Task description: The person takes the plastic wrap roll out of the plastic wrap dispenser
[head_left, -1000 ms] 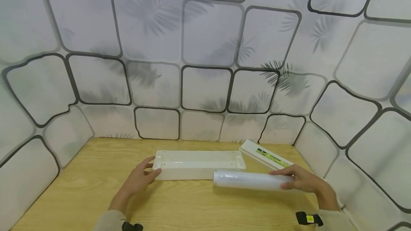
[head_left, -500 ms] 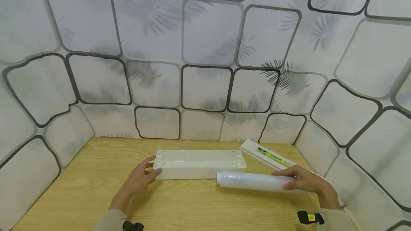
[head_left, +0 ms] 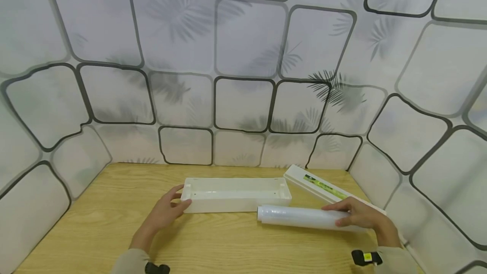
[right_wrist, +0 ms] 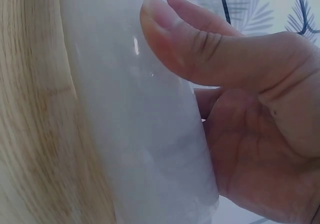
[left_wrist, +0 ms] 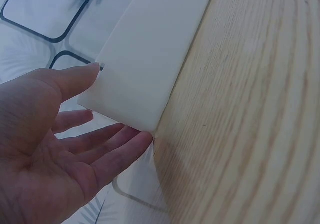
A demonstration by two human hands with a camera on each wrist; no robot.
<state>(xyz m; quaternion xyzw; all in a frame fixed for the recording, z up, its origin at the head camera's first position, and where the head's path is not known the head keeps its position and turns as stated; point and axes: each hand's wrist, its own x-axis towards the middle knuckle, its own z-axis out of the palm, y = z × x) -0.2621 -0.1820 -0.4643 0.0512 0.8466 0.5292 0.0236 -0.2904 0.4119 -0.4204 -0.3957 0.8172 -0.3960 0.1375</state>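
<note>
A long white open-topped plastic box (head_left: 236, 205) stands mid-table, its hollow facing up. My left hand (head_left: 164, 211) holds its left end. In the left wrist view, the thumb (left_wrist: 80, 81) rests at the box's upper corner and the fingertips touch the end wall. On the right, my right hand (head_left: 359, 214) grips a roll of cling film (head_left: 296, 216) near its right end. The roll lies crosswise in front of the box, its left end overlapping the box's front right corner in the head view. Seen from the right wrist, the thumb (right_wrist: 175, 44) presses on the glossy film.
Behind the roll, a narrow white lid (head_left: 323, 187) with a green label lies slanted, its near end partly hidden by the right hand. The wooden table (head_left: 228, 248) meets patterned wall covering (head_left: 243, 105) at the back and sides.
The right hand has shifted the cling film roll slightly right and nearer to me, mostly in the first half second. The left hand and the box have stayed in place.
</note>
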